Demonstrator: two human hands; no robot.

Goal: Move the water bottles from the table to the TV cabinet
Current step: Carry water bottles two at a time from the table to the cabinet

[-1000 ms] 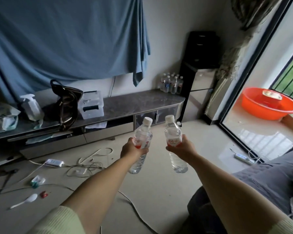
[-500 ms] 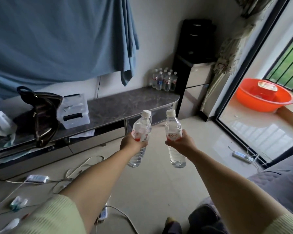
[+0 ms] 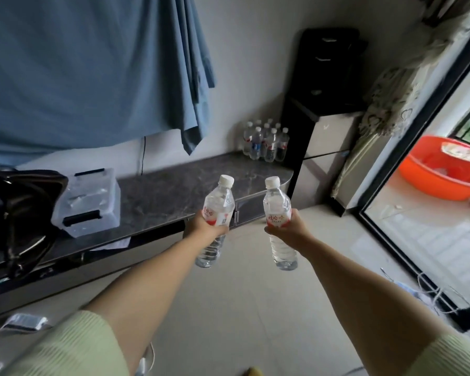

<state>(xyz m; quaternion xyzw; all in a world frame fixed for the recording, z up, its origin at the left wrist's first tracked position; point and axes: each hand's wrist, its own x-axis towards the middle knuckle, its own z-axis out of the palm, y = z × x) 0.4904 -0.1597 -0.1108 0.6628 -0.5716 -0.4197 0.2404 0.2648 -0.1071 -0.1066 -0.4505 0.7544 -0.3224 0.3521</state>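
Compared with half a second ago, the TV cabinet (image 3: 174,191) sits larger and closer in view, and the two hands have spread further apart; both bottles remain held upright.

The left hand (image 3: 204,226) grips the left water bottle (image 3: 217,210) around its red-and-white label, fingers (image 3: 223,229) wrapped closed round the body. The bottle tilts slightly right, white cap on, its base hanging over the floor in front of the cabinet edge.

The right hand (image 3: 285,226) grips the right water bottle (image 3: 277,207) in the same way at the label, fingers curled round it; cap on, body near upright, over the floor just off the cabinet's rounded end.

Both bottles are clear, with clear contents; fill level cannot be told.

On the cabinet top: a cluster of capped bottles (image 3: 266,143) at the far right end against the wall, a clear lidded storage box (image 3: 88,202) whose contents are indistinct, and a dark handbag (image 3: 22,210) at left.

An orange basin (image 3: 442,172) lies beyond the sliding door, holding something pale.
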